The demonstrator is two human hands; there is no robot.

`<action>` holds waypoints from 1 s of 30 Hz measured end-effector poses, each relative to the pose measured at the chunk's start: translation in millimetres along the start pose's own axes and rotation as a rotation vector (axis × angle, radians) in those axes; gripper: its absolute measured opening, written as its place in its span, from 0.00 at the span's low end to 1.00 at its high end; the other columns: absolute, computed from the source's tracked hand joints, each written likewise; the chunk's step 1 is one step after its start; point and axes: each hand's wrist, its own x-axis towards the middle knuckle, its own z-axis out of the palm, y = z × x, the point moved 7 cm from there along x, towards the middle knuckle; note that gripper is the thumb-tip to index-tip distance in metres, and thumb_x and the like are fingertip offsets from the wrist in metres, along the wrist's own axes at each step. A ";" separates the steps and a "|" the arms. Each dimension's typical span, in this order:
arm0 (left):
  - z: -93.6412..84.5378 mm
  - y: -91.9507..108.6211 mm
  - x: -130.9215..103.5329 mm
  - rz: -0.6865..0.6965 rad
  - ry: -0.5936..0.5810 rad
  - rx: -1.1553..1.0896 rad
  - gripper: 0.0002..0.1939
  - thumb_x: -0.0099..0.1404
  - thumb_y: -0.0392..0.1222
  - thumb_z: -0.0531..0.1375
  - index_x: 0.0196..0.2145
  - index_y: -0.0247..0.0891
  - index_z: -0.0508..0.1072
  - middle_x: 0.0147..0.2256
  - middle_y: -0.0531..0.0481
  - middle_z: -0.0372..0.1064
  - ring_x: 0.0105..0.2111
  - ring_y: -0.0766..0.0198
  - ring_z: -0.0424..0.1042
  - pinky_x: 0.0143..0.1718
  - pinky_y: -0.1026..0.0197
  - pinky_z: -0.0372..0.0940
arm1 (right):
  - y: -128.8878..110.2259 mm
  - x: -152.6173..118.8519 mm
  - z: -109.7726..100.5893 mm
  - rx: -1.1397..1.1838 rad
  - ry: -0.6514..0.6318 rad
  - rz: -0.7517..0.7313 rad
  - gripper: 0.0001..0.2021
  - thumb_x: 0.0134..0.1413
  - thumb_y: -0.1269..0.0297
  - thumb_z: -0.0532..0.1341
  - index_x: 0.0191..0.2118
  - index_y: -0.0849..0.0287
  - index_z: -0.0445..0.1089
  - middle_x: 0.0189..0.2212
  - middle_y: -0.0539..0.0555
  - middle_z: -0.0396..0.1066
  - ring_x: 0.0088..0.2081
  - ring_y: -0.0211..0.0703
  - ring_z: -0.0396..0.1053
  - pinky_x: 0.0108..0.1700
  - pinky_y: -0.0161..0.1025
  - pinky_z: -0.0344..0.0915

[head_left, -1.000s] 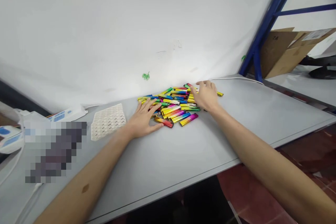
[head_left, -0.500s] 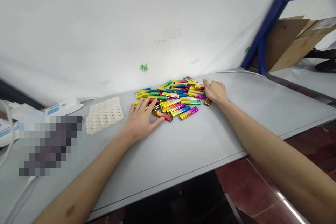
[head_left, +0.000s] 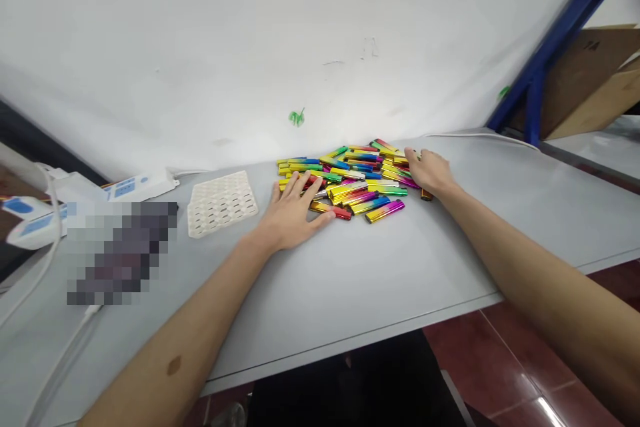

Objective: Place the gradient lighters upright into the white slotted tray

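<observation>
Head view: pile of lighters (head_left: 353,180) at table (head_left: 350,267) rear by the wall, lying flat, long axes mostly left-right. Left hand (head_left: 294,212) flat, fingers spread, on pile's left edge; right hand (head_left: 429,171) loosely curled, palm down, touching right edge.

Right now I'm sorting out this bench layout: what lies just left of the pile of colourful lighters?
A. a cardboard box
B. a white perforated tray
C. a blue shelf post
B: the white perforated tray lies flat on the table beside the lighters, near the left hand.
</observation>
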 end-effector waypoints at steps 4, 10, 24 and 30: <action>-2.1 -0.8 -1.6 0.015 0.046 -0.014 0.38 0.69 0.67 0.43 0.69 0.44 0.49 0.71 0.43 0.41 0.71 0.46 0.36 0.68 0.34 0.34 | -0.7 -4.3 -3.6 0.038 0.055 -0.014 0.31 0.65 0.47 0.44 0.56 0.70 0.67 0.55 0.73 0.68 0.59 0.65 0.62 0.60 0.58 0.54; -13.9 -1.3 -2.2 0.043 0.191 -0.006 0.27 0.73 0.56 0.45 0.63 0.42 0.59 0.64 0.41 0.56 0.65 0.48 0.54 0.67 0.35 0.41 | -9.1 -14.3 -20.9 0.116 0.215 -0.095 0.27 0.65 0.51 0.48 0.57 0.68 0.67 0.56 0.72 0.66 0.62 0.63 0.58 0.61 0.58 0.51; -20.0 -3.8 -1.3 0.054 0.285 0.086 0.21 0.72 0.43 0.49 0.59 0.41 0.66 0.56 0.43 0.64 0.57 0.51 0.61 0.60 0.46 0.57 | -131.0 -128.5 -34.5 0.187 0.023 -1.095 0.15 0.61 0.50 0.58 0.40 0.56 0.74 0.45 0.59 0.70 0.49 0.55 0.64 0.53 0.54 0.63; -27.4 -0.3 -3.6 0.009 0.308 0.170 0.19 0.71 0.45 0.50 0.56 0.42 0.69 0.56 0.44 0.66 0.56 0.51 0.62 0.59 0.48 0.58 | -139.0 -148.0 -27.7 0.105 -0.031 -1.227 0.18 0.56 0.47 0.62 0.39 0.59 0.73 0.48 0.63 0.68 0.51 0.58 0.61 0.52 0.53 0.63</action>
